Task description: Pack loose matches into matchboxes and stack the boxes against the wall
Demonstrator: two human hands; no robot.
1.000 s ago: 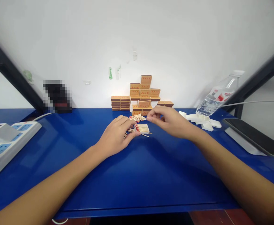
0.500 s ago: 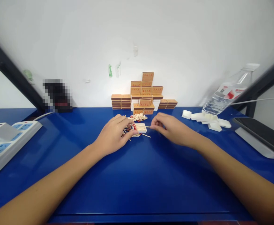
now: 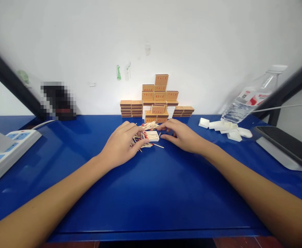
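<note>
A small white matchbox tray (image 3: 154, 137) with matches in it lies on the blue table. My left hand (image 3: 122, 143) has its thumb and fingers closed around the tray's left end. Loose red-tipped matches (image 3: 135, 140) lie under and beside that hand, and another heap of matches (image 3: 151, 125) sits just behind the tray. My right hand (image 3: 183, 135) is at the tray's right end, thumb and fingers apart. One match (image 3: 159, 134) sticks up at the tray's right end; whether a finger touches it I cannot tell.
Stacked matchboxes (image 3: 159, 96) stand against the wall behind the hands. White empty trays (image 3: 224, 126), a tilted plastic bottle (image 3: 251, 96) and a phone on a stand (image 3: 287, 144) are on the right. A power strip (image 3: 13, 148) lies on the left.
My right hand has gone from pinching a match at the tray's right end to having its fingers spread, closer to the tray. My left hand keeps its place on the tray.
</note>
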